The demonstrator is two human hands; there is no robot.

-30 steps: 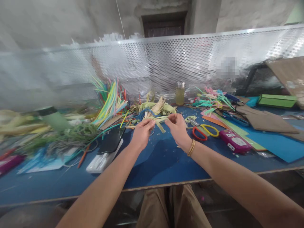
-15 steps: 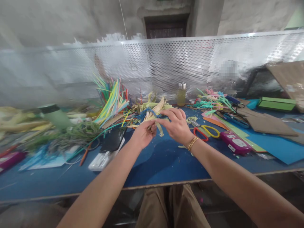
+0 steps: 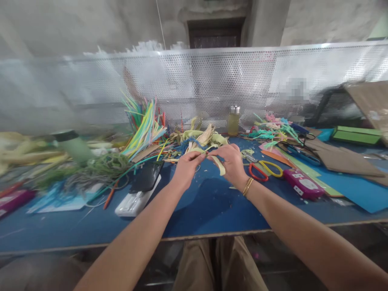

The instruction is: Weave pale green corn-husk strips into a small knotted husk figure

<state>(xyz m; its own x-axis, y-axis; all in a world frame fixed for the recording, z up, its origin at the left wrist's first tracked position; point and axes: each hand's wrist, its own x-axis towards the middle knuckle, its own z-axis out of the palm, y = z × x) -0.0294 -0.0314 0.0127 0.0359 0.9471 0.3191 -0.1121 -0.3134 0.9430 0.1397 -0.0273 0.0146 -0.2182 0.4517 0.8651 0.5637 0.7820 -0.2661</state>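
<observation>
1. Left hand is just in front of the husk heap, thumb and forefinger pinched together on a pale strip.
2. Right hand is in front of the heap too, fingers bent, tips at the same strip, close to the left's; whether it grips can't be told. Loose strip end hangs down on the heap's near side.
3. Hands block part of the heap's front edge. Blue cord lies on the heap.
4. Scissors, red and yellow loops, lie right of the heap; orange and blue paper farther right.
5. Dark phone sits left and nearer than the heap, covering part of a white case.
6. Tangled green cord is farther left of the heap. Colored stems fan up left of it, base hidden.
7. Containers: lidded bottle behind and right of the heap, yellowish inside; green tumbler far left, dark top, contents unseen; magenta case right, contents unseen.
</observation>
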